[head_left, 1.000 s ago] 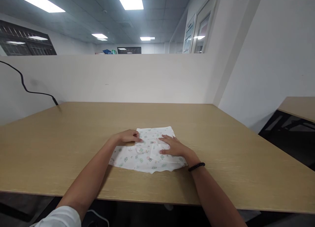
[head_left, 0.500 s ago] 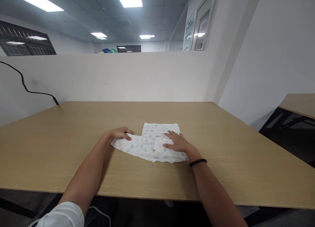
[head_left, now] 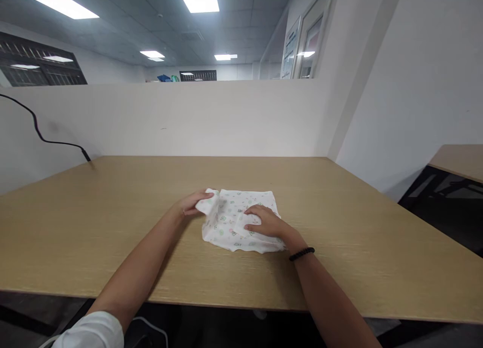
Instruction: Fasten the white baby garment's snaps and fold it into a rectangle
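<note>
A small white garment point(head_left: 230, 232) with a green and pink cartoon print lies on the wooden table in front of me. Its left part, which looks like a sleeve, is raised and bent inward. My left hand point(head_left: 194, 202) is closed on the end of that part, thumb on top, just above the tabletop. On the garment's right side, my right hand point(head_left: 264, 220) rests with fingers apart and slightly bent, pressing down a folded-over piece. Some cloth under its palm is hidden. A black bead bracelet point(head_left: 302, 254) circles my right wrist.
The light wooden table point(head_left: 113, 227) is bordered at the back by a white partition point(head_left: 211, 119). A black cable point(head_left: 56, 142) hangs down at the far left. Another table point(head_left: 460, 159) stands at the right, beyond the white wall.
My left hand has lifted the garment's left part and carried it right, folding it toward the middle. My right hand has shifted slightly left, with its fingers more bent.
</note>
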A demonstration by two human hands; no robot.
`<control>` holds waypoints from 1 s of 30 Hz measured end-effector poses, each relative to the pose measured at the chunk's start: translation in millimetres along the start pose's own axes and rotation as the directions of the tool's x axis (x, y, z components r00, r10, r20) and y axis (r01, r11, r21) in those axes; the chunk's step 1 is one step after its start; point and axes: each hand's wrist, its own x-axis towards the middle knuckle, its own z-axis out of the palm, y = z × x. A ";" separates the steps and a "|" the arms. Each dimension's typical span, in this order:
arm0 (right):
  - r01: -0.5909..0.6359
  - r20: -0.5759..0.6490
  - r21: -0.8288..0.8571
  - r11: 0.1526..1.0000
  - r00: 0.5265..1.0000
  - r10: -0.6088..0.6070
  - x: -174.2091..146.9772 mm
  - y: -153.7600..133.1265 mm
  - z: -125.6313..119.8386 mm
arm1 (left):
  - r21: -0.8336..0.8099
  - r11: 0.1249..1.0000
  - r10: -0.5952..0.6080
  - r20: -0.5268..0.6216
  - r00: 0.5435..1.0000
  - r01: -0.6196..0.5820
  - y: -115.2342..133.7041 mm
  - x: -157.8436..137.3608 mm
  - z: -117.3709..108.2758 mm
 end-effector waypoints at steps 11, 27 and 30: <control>-0.077 -0.257 0.127 0.989 0.960 0.108 9.3 7.7 -2.8 | 0.428 0.894 0.044 0.211 0.977 -0.133 -18.4 14.6 35.0; -0.169 -0.315 0.007 0.986 0.935 0.162 10.3 11.2 -1.9 | 0.943 0.242 0.133 0.202 0.970 -0.230 -52.4 18.1 42.7; -0.037 -0.364 -0.021 0.999 0.931 0.027 5.5 3.2 -1.2 | 0.907 0.271 0.159 0.287 0.945 -0.321 -48.4 16.6 48.5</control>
